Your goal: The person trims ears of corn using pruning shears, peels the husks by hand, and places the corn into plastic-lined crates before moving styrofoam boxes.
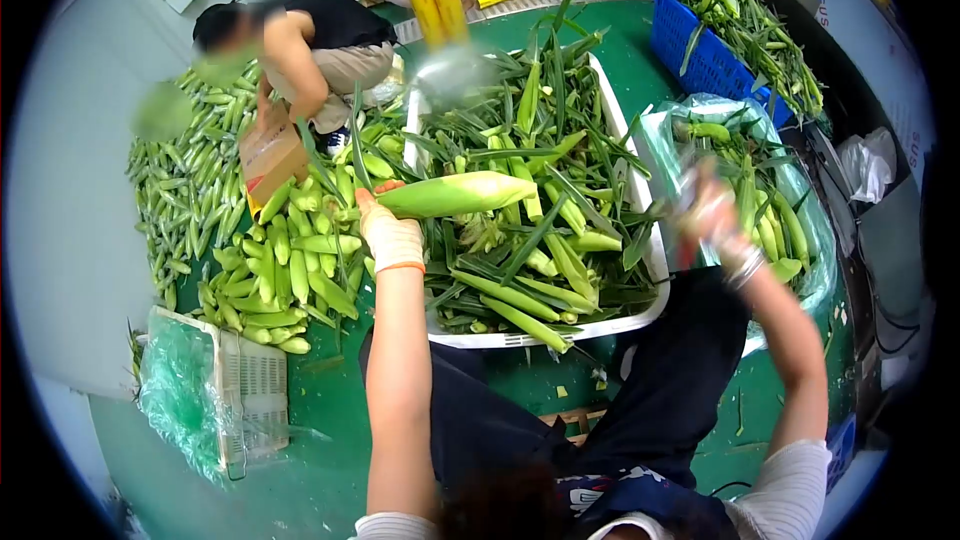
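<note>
My left hand [390,230], in a pale glove with an orange cuff edge, is closed round one end of an ear of corn [460,195] in green husk. The ear lies nearly level, its other end pointing right, above a white crate [480,340] heaped with husks, leaves and cut stalk ends. To the right of the crate, my gloved right hand [715,212] is raised and blurred by motion. Its fingers look curled round something with grey and red parts, too smeared to name. Below it, a clear plastic-lined container [822,265] holds husked-looking green ears and leaves.
Green ears [290,270] pile on the floor at left, near a white basket [255,380] with plastic film. Another person [310,55] crouches behind, hands at a cardboard box [272,160]. A blue crate [700,50] of leaves stands back right; yellow rolls [437,8] stand behind.
</note>
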Available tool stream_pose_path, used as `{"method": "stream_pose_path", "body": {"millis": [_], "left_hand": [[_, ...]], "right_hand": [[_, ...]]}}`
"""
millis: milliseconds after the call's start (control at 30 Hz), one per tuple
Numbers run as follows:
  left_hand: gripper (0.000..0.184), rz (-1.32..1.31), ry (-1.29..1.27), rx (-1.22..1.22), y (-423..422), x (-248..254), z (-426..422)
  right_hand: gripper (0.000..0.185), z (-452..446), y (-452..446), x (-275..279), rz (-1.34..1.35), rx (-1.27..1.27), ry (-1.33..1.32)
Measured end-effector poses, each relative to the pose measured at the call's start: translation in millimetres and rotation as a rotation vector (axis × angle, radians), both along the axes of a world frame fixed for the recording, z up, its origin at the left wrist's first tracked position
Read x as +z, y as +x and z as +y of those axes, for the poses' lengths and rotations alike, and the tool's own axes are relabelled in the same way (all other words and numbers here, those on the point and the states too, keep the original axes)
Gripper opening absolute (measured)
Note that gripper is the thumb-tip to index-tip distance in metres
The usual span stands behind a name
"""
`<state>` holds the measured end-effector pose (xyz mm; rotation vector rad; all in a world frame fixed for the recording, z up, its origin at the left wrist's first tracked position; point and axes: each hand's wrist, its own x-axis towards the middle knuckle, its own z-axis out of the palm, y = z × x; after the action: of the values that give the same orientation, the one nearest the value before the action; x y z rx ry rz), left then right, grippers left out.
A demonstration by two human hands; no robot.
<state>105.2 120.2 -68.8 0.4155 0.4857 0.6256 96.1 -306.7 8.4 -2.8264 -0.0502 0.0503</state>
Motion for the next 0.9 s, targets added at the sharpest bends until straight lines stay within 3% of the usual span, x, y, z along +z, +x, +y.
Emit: {"method": "stream_pose_path", "body": {"millis": [33, 100, 167, 200, 267, 300, 333, 400, 433, 467, 500, 567, 800, 867, 900], "left_hand": [[0.041, -0.025, -0.031, 0.0, 0, 3, 0], [0.04, -0.023, -0.034, 0.021, 1, 4, 5], [0.041, -0.089, -0.077, -0.01, 1, -8, 21], [0.041, -0.142, -0.117, -0.043, 2, -16, 32], [0.042, -0.239, -0.198, -0.113, 0, -25, 50], [0.042, -0.162, -0.167, -0.074, 1, -33, 53], [0.042, -0.126, -0.151, -0.054, -1, -30, 49], [0.039, 0.028, -0.117, -0.044, -10, -19, 34], [0.038, 0.141, -0.101, -0.053, -16, -11, 23], [0.038, 0.256, -0.09, -0.062, -19, -10, 16], [0.039, 0.422, -0.082, -0.057, -19, -11, 11], [0.039, 0.449, -0.068, -0.075, -17, -25, 12], [0.036, 0.314, 0.037, -0.049, -4, -44, 32], [0.039, 0.264, 0.126, -0.04, 5, -40, 63], [0.04, 0.166, 0.141, -0.037, 13, -50, 78]], "right_hand": [[0.074, 34, -34, 4, 0.184, 0.091, 0.236], [0.068, 79, -65, -37, 0.342, 0.216, 0.519], [0.076, 121, -73, -74, 0.589, 0.171, 0.743], [0.086, 134, -70, -81, 0.564, 0.206, 0.628], [0.096, 156, -64, -83, 0.491, 0.23, 0.648], [0.104, 164, -60, -91, 0.406, 0.227, 0.703], [0.105, 171, -55, -79, 0.458, 0.198, 0.746], [0.106, 179, -46, -69, 0.314, 0.248, 0.721], [0.104, 182, -42, -72, 0.104, 0.3, 0.691], [0.099, 189, -40, -60, 0.102, 0.24, 0.616], [0.096, 196, -36, -60, -0.071, 0.265, 0.537], [0.087, 204, -27, -70, -0.373, 0.316, 0.54], [0.038, 173, -16, -86, 0.045, 0.201, 0.38], [0.036, 141, -24, -103, 0.043, 0.184, 0.401], [0.034, 125, -31, -86, 0.196, 0.176, 0.407]]}}
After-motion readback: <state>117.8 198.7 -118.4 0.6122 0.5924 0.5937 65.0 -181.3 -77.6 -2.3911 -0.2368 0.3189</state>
